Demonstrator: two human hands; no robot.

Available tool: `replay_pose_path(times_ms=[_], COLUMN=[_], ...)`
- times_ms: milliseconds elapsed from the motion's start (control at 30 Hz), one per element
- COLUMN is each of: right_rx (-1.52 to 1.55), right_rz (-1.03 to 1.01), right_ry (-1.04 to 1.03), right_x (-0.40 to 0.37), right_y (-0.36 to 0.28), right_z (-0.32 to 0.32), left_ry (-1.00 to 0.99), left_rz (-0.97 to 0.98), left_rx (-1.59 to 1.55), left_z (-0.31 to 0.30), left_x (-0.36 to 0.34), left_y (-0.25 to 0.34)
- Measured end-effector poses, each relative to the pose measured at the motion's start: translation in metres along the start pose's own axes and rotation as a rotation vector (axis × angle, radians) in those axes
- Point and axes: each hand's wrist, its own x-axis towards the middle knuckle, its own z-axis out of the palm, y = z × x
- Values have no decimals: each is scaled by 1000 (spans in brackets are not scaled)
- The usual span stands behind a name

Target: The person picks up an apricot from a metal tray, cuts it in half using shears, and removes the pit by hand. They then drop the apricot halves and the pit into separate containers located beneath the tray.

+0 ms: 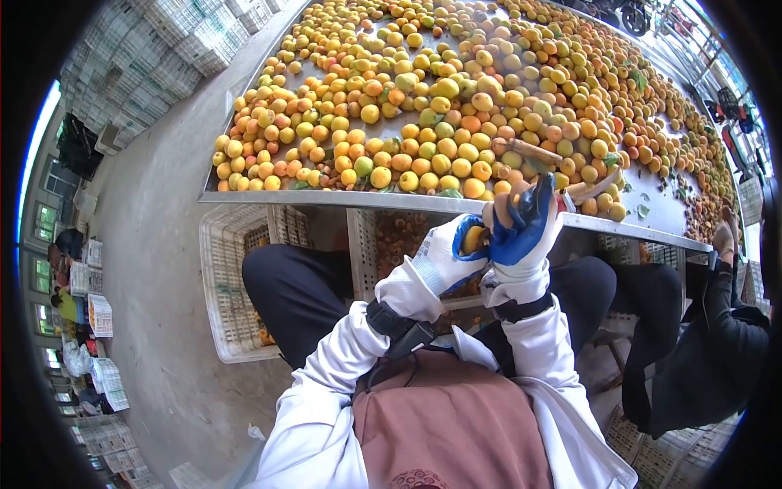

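My left hand (pixel 450 254), in a white and blue glove, is closed around a yellow-orange apricot (pixel 472 239) just in front of the table edge. My right hand (pixel 521 222) is against it, also in a white and blue glove, with some bare fingers showing. Its fingers are bent; what they grip, if anything, is hidden. A dark spot shows on the apricot between the hands. Just beyond the right hand, a brown wooden-looking stick or handle (pixel 531 152) lies on the fruit. Many apricots (pixel 456 147) cover the metal table (pixel 326 198), with a few green leaves among them.
Below the table stand a white plastic crate (pixel 236 326) by my left knee and another crate (pixel 362 253) near brown scraps. A co-worker in dark clothing (pixel 692 359) sits at right, one hand at the table. Stacked crates (pixel 155 57) line the far left beyond the concrete floor.
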Motion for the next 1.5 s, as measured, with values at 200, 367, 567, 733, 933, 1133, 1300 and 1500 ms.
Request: replay_pose_path(times_ms=[200,367,567,733,933,1133,1300,1500], right_rx=[-555,108,384,355,312,254,295,389], right_rz=[-436,-78,340,435,182,19,49,150], right_ry=[-169,-76,-35,-3,-31,97,61,-67], right_x=[-12,1,21,22,19,11,13,13], right_y=[21,3,-6,-10,-12,-5,-5,-11], right_z=[-28,-5,-27,-29,-18,-7,-12,-14], left_ry=[-2,-49,-126,-214,-52,279,319,357], left_rz=[2,29,110,93,32,163,144,93], left_rx=[145,120,113,60,-361,-172,-138,-391], left_z=[-3,-11,-15,-20,1,32,35,41], left_x=[6,6,2,2,-1,-3,-3,-4], left_y=[9,9,10,7,15,-5,3,15])
